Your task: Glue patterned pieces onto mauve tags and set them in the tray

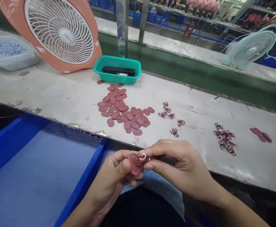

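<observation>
My left hand (115, 175) pinches a dark red oval piece (134, 164) between thumb and fingers, just below the worktable's front edge. My right hand (175, 165) is closed in a pinch on a small metal-and-red clip (143, 156) pressed against the top of that oval piece. On the table above lies a pile of several matching red oval pieces (122, 108). To its right are a few small clips (167, 112) scattered loosely, and a denser heap of clips (225, 138) further right.
An orange fan (57, 31) and a teal basket (117, 69) stand at the back of the grey worktable (57, 91). A blue bin (34, 170) sits lower left. A green conveyor (199, 71), a teal fan (252, 47) and more red ovals (261, 135) lie right.
</observation>
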Demonstrator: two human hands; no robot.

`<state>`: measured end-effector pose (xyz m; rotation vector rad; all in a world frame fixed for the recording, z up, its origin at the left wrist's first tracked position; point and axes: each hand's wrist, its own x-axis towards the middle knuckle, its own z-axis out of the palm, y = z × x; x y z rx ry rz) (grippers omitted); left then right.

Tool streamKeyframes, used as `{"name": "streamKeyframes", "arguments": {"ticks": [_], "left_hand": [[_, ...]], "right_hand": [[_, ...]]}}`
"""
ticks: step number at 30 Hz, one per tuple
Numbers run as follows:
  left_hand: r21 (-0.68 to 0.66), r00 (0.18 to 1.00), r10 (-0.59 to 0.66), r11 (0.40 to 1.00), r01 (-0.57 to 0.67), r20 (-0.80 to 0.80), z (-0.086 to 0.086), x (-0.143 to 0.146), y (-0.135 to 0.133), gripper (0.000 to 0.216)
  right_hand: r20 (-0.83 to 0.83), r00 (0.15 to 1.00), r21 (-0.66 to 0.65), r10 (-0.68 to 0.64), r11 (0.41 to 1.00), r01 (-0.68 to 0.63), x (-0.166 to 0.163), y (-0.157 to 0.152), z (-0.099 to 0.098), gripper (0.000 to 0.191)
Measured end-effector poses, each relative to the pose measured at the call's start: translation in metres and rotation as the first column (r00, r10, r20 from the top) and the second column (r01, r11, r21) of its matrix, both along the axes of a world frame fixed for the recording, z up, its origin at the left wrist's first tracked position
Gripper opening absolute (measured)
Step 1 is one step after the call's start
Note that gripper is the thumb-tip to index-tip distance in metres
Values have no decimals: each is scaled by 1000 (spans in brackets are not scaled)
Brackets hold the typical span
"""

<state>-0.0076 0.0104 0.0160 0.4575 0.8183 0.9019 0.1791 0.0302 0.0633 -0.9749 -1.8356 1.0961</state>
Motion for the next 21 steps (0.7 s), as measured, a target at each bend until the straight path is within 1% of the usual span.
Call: {"name": "streamKeyframes", "arguments": {"ticks": [6,13,21], "left_hand": [[-28,1000,21,999,-21,-10,8,4,-1,37],[-39,1000,-13,999,14,23,0,3,-2,36],[-51,999,-21,998,23,38,-1,2,-3,34]], "right_hand": [[33,999,27,8,1000,-9,2,-2,0,17],[96,995,111,19,993,-30,3,-4,2,17],[116,992,90,51,994,-62,1,-2,4,16]]}}
